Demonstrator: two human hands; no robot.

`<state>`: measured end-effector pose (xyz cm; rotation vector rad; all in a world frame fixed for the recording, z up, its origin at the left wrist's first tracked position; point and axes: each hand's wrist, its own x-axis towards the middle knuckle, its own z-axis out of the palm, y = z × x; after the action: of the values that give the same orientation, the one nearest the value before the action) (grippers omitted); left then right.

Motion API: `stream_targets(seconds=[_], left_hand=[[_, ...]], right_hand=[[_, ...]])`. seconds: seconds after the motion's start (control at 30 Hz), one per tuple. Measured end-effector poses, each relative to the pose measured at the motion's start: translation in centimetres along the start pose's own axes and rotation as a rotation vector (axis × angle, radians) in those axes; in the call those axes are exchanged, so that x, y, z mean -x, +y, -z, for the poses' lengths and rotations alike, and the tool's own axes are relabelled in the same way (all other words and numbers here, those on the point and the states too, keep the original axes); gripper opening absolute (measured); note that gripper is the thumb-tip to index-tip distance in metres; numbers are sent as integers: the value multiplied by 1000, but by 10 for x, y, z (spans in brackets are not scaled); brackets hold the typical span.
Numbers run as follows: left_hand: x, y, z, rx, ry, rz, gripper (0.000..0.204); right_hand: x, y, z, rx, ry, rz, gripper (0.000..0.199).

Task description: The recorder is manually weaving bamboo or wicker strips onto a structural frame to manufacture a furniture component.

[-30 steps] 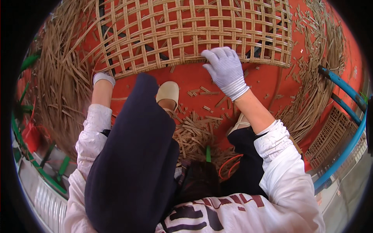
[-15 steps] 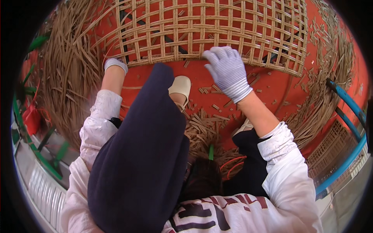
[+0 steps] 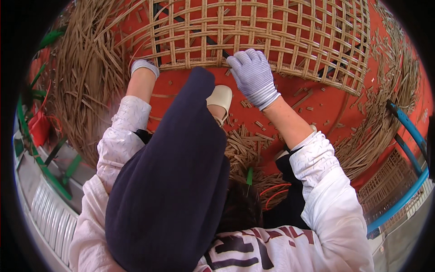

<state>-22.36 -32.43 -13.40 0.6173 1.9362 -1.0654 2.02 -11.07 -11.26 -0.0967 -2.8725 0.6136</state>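
Head cam: both gloved hands, L (image 3: pixel 145 67) & R (image 3: pixel 253 75), gripping woven rattan panel (image 3: pixel 272 31) edge.

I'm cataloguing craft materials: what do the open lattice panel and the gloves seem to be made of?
The tan open-weave lattice panel looks like rattan or cane: flat, matt, straw-coloured strips interlaced. The pale lilac gloves, right hand and left hand, look knitted fabric, with ribbed cuffs.

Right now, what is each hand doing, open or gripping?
Left hand: gloved, at the lower edge of the woven rattan panel; its fingers are hidden, so the grip cannot be told.
Right hand: gloved, fingers curled on the panel's edge.
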Motion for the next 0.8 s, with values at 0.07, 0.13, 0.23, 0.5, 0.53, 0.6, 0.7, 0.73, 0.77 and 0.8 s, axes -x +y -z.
stream_targets(seconds=[0.07,0.13,0.23,0.5,0.53,0.6,0.7,0.73,0.77,0.8], left_hand=[[3,1,4,-9,-22,1,43],[1,3,7,-112,-75,-5,45],[-9,2,1,-163,-116,-15,47],[-36,-7,-19,-177,10,-61,46],[-35,-4,-17,-205,-77,-39,49],[-31,0,-13,-186,-87,-27,48],[-28,1,-12,-174,-53,-35,47],[-28,-1,-14,-174,-43,-34,46],[-30,-3,-15,-173,-32,-33,46],[-30,-6,-19,-174,-37,-23,45]], right_hand=[[0,-1,-1,4,7,1,27],[-1,-2,0,47,-154,3,26],[-2,-7,1,87,-115,-40,27],[-28,-25,-11,-22,33,49,32],[-33,-28,-15,-10,58,75,25],[-37,-34,-18,-36,1,34,17],[-30,-34,-10,-94,-79,-37,17],[-22,-30,-2,-158,24,-74,16],[-13,-26,9,-212,108,-112,16],[-1,-17,22,-243,162,-160,18]])
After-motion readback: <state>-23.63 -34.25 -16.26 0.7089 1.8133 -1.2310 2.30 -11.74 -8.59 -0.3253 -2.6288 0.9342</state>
